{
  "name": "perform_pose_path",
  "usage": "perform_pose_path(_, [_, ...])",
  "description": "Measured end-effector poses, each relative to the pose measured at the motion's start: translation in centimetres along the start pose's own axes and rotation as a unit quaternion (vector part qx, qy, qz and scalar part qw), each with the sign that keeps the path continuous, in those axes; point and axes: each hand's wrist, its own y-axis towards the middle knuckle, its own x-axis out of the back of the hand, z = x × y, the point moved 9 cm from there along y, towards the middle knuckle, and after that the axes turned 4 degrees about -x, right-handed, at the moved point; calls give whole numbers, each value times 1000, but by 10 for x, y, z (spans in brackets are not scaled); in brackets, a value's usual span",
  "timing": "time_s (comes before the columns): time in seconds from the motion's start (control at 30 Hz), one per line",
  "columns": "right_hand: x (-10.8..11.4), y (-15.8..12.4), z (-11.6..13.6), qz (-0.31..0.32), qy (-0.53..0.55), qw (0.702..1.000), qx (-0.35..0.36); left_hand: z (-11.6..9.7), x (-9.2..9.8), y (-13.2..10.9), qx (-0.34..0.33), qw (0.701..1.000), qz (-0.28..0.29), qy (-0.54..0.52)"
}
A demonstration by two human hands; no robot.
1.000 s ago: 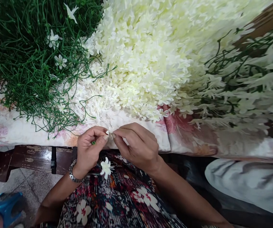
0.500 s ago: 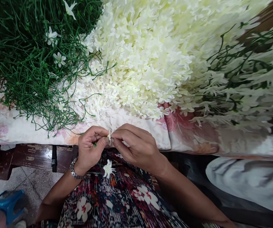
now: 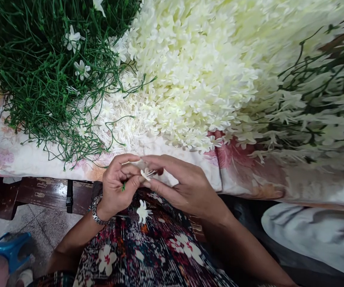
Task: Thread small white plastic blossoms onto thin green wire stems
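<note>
My left hand (image 3: pixel 118 185) is closed in a pinch on a thin green stem (image 3: pixel 123 185) with a small white artificial flower (image 3: pixel 146 173) at its tip. My right hand (image 3: pixel 179 183) meets it from the right, thumb and fingers closed on that same flower. Both hands hover over my lap, just in front of the table edge. Another white flower (image 3: pixel 143 211) lies on my patterned dress below the hands. A metal watch sits on my left wrist.
On the flowered cloth (image 3: pixel 25 159) lie a tangle of green stems (image 3: pixel 37 75), a big heap of cream flower heads (image 3: pixel 196 67) and finished sprays (image 3: pixel 318 103) at right. A blue stool (image 3: pixel 7 247) stands on the floor at lower left. A grey-clad knee (image 3: pixel 315 235) is at right.
The view has shifted slightly. My right fingers have slid along the flower and its petals now show between the two hands.
</note>
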Motion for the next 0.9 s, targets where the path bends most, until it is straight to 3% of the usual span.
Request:
perform_pose_path(0.17, [-1,-2,-5,21,42,999,-22,-2,-3,-1,-5,1000,18,-4])
perform_pose_path(0.4, [-4,-7,-26,23,101,988,-116,-7,-2,-3,-27,996,22,82])
perform_pose_path(0.53, [-11,-7,-26,50,133,984,-112,-10,-2,-4,-46,990,24,133])
perform_pose_path(0.73, [-6,-7,-26,4,158,983,-94,-6,-4,-3,-27,989,23,144])
perform_pose_path(0.9, [16,-10,-25,-84,128,986,-69,-3,-12,-1,7,979,82,189])
